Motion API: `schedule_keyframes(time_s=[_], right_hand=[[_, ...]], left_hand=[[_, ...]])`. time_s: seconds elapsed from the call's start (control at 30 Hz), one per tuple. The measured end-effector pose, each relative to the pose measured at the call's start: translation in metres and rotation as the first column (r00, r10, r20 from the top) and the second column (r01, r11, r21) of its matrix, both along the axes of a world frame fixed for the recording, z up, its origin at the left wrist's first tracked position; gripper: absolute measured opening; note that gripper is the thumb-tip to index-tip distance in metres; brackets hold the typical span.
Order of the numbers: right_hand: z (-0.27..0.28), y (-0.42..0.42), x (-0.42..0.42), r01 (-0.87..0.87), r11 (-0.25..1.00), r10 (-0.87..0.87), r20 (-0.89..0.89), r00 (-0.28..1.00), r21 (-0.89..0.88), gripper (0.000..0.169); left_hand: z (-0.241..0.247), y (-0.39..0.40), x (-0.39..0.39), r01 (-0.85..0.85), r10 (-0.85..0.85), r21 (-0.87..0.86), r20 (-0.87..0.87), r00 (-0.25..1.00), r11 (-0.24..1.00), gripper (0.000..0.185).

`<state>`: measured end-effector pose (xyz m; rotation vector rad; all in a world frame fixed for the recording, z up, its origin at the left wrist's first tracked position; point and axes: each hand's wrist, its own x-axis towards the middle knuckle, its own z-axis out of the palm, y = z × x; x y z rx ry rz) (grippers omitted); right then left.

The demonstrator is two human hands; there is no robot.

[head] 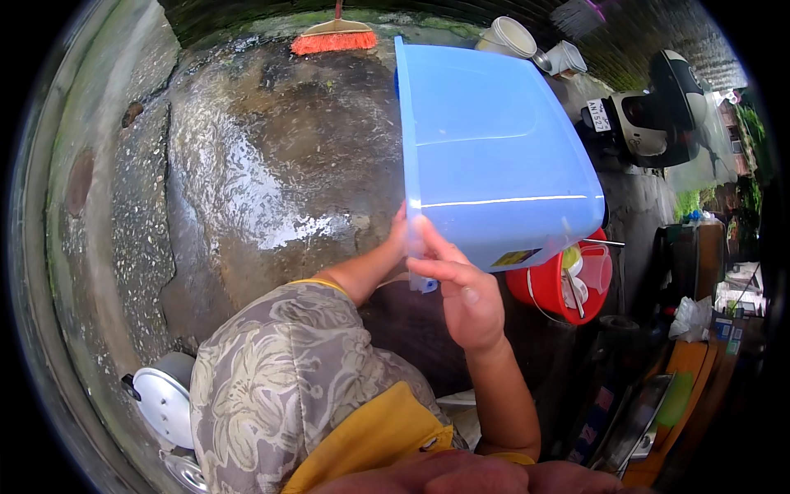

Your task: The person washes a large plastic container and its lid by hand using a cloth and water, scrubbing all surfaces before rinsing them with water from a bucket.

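Observation:
A large translucent blue plastic tub point(494, 136) is tipped on its side before me, its opening turned to the left and its inside hidden from this angle. My left hand point(400, 227) reaches to the near part of the rim, partly hidden behind it. At the same near corner, my right hand point(472, 296) has its fingers against the outside of the rim. A red bucket point(524, 287) stands just beyond the tub's lower right corner. Inside it are a clear pink plastic container point(597, 267), a whitish bowl and a metal-handled utensil.
Wet concrete floor point(290, 136) spreads left of the tub. An orange-bristled broom point(334, 40) rests at the far side. White buckets point(509, 38) and a scooter point(648, 120) stand right. A lidded metal pot point(163, 398) sits lower left; wooden boards point(682, 395) lean lower right.

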<state>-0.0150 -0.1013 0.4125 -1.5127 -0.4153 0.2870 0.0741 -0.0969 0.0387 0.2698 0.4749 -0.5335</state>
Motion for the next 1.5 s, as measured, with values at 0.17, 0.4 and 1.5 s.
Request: schedule_keyframes(time_s=[0.17, 0.4, 1.5], right_hand=[[0.021, -0.056, -0.013, 0.389, 0.885, -0.372, -0.114, 0.921, 0.256, 0.059], [0.079, -0.108, -0.042, 0.53, 0.69, -0.557, -0.105, 0.824, 0.494, 0.063], [-0.003, 0.004, -0.555, 0.798, -0.601, -0.779, -0.188, -0.598, -0.046, 0.035]], left_hand=[[0.044, 0.009, 0.009, 0.0, 0.004, 0.191, -0.024, 1.0, 0.982, 0.037], [0.148, 0.042, 0.057, -0.099, -0.005, 0.302, 0.325, 0.946, 0.948, 0.026], [0.351, -0.116, -0.243, 0.576, -0.778, 0.741, 0.569, -0.266, 0.345, 0.024]])
